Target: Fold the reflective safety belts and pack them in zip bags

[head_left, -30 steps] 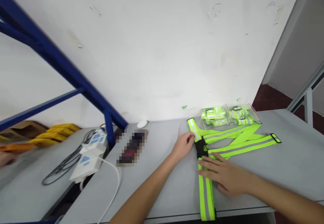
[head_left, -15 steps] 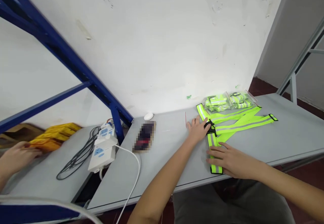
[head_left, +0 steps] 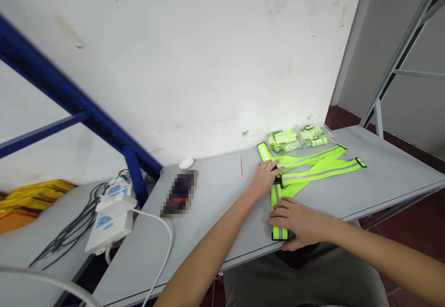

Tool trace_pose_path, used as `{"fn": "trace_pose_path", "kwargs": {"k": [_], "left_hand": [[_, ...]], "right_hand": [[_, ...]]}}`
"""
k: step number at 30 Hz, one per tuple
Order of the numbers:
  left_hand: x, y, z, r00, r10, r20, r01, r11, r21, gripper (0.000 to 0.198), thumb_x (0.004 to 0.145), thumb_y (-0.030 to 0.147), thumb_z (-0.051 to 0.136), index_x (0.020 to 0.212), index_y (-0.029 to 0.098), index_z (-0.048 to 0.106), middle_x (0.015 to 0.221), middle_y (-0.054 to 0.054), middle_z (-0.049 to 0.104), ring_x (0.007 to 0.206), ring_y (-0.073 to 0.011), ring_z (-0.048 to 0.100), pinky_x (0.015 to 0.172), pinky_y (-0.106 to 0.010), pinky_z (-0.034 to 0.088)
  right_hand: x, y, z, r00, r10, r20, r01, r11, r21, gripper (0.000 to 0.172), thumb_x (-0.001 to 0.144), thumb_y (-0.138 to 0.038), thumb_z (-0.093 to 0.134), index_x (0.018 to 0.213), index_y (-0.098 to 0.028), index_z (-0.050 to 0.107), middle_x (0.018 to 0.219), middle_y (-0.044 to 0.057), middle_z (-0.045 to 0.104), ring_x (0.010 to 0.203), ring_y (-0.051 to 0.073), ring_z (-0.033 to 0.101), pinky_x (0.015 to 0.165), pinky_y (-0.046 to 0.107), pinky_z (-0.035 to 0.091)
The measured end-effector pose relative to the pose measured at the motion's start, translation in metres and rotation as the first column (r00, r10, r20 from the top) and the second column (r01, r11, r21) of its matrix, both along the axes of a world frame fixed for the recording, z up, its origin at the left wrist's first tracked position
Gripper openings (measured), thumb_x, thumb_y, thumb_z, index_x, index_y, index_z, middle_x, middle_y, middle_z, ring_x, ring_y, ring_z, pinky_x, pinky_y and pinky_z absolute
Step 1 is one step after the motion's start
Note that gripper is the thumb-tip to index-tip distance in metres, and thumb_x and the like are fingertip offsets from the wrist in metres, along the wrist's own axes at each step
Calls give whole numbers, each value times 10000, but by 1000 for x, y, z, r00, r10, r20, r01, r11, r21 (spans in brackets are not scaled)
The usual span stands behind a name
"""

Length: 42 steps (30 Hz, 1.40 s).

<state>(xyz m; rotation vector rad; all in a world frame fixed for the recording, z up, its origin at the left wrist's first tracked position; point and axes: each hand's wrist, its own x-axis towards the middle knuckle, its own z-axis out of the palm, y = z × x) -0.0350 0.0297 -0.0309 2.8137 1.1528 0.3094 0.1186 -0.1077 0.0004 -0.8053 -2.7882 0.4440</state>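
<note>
A fluorescent yellow-green reflective belt harness [head_left: 323, 170] with silver stripes lies spread flat on the grey table, its straps crossing toward the right. My left hand [head_left: 264, 176] rests at the harness's black buckle [head_left: 278, 180], fingers stretched over it and partly covering it. Lower down, my right hand [head_left: 295, 220] lies across the near end of the belt with its fingers extended and thumb beside the black-edged tip. Neither hand lifts the harness off the table.
Behind the harness, clear bags of folded reflective straps [head_left: 285, 139] lean near the wall. Farther left are a pixelated phone-like object [head_left: 180, 193], a white oval item [head_left: 187, 163], a power strip [head_left: 110, 216] with cables, and yellow folded goods [head_left: 31, 196]. A blue frame post [head_left: 135, 177] separates the tables.
The view has swung right, so things appear shifted left. My right thumb now shows beside the belt's near end. Another person's hand at far left has gone out of view.
</note>
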Motion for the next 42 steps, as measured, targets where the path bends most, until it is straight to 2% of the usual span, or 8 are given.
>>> {"fn": "trace_pose_path", "kwargs": {"k": [6, 10, 13, 19, 22, 28, 36, 42], "left_hand": [[-1, -3, 0, 989, -134, 61, 142, 978, -155, 496, 902, 93, 323, 1224, 323, 621, 1403, 46, 523, 1321, -216, 431, 1091, -451, 335], [-5, -12, 3, 975, -120, 188, 162, 961, -224, 403, 844, 134, 478, 1179, 279, 649, 1324, -15, 599, 1283, -247, 474, 1095, -440, 330], [-10, -19, 5, 966, -85, 246, 153, 950, -272, 339, 774, 79, 514, 1016, 229, 699, 1119, -42, 697, 1123, -239, 581, 998, -381, 428], [-17, -27, 11, 928, 42, 370, 139, 883, -449, 255, 780, 75, 463, 786, 211, 678, 790, 12, 684, 726, -153, 609, 654, -238, 460], [-19, -27, 11, 876, 115, 469, 131, 878, -460, 215, 794, 110, 468, 737, 196, 657, 728, 20, 650, 685, -131, 583, 641, -225, 439], [-29, -24, 14, 671, 416, 614, -191, 897, -399, 146, 841, 239, 459, 740, 188, 549, 678, 18, 553, 660, -133, 523, 556, -226, 408], [-15, -51, 22, 899, -115, 422, 131, 991, -9, 176, 902, 291, 521, 1015, 197, 618, 1169, -103, 605, 1112, -216, 543, 991, -372, 439], [-9, -60, 17, 948, -155, 278, 163, 987, -7, 226, 946, 300, 473, 1020, 205, 665, 1113, -85, 653, 1207, -226, 525, 1037, -390, 412]], "right_hand": [[6, 2, -15, 987, 5, -161, -2, 1000, 17, 317, 937, -356, 479, 1167, -162, 578, 918, 89, 685, 899, 207, 594, 916, 356, 429], [3, 31, -2, 754, -421, -504, 309, 905, -293, 311, 929, -339, 472, 1207, -204, 506, 1089, 99, 652, 962, 197, 607, 826, 319, 471], [2, 69, 6, 598, -637, -486, 433, 768, -473, 363, 904, -383, 493, 1227, -217, 492, 948, 54, 655, 843, 197, 608, 748, 329, 477], [11, 119, -12, 657, -708, -258, 492, 662, -565, 453, 823, -489, 593, 1175, -203, 597, 718, -12, 598, 669, 176, 548, 627, 298, 428], [13, 120, -20, 701, -668, -250, 464, 694, -551, 461, 835, -518, 578, 1178, -212, 595, 813, 9, 634, 720, 179, 564, 661, 304, 440], [10, 115, -25, 782, -554, -284, 458, 821, -340, 352, 848, -473, 598, 1084, -213, 604, 1027, 57, 567, 893, 196, 566, 777, 329, 458], [14, 124, -37, 698, -658, -283, 545, 744, -385, 424, 758, -251, 637, 1142, -183, 470, 1119, 88, 454, 927, 189, 511, 826, 369, 474], [28, 163, -10, 856, -511, -79, 420, 776, -471, 415, 614, -283, 764, 976, -163, 600, 840, 7, 577, 724, 142, 541, 633, 262, 466]]}}
